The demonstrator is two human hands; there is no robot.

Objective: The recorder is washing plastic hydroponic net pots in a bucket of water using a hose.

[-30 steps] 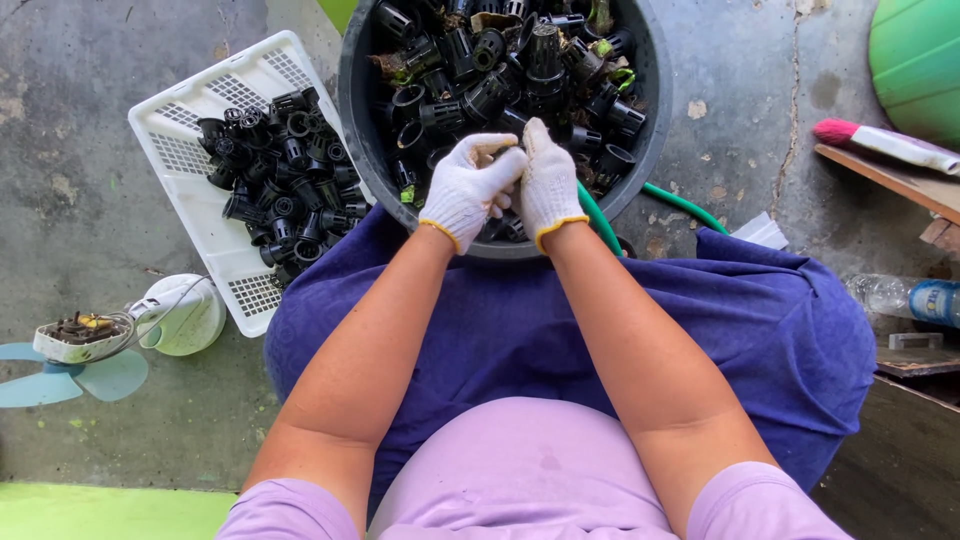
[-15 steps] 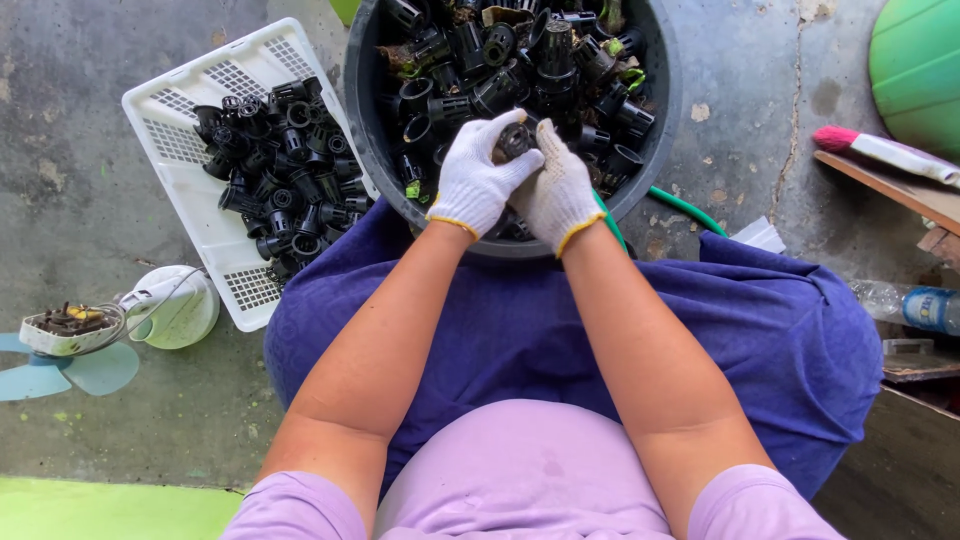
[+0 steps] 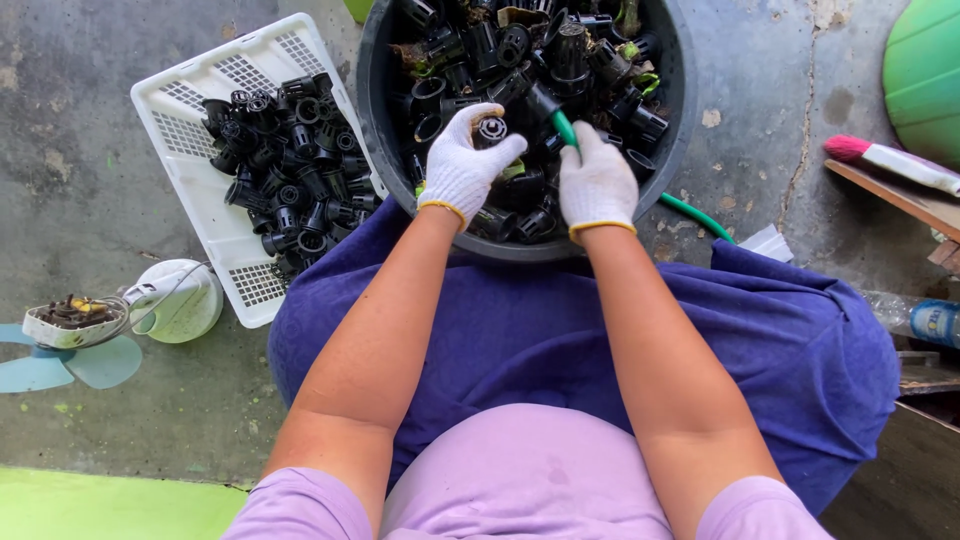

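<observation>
Both hands wear white knit gloves and reach into a dark round tub (image 3: 368,110) full of several black plastic cup-shaped parts. My left hand (image 3: 462,168) grips one black round part (image 3: 491,130) at its fingertips. My right hand (image 3: 596,182) holds a green hose (image 3: 566,130) whose end points into the tub; the hose runs on behind the tub rim at the right (image 3: 700,215). A purple cloth (image 3: 760,340) covers my lap below the tub.
A white slotted basket (image 3: 200,95) with several black parts stands left of the tub. A small fan (image 3: 70,345) and a white jug (image 3: 185,300) lie at the left. A brush (image 3: 890,160) on a wooden plank and a bottle (image 3: 925,320) are at the right.
My hands have parted: the left lifted a black part up from the pile, and the right now holds the green hose pointing into the tub.
</observation>
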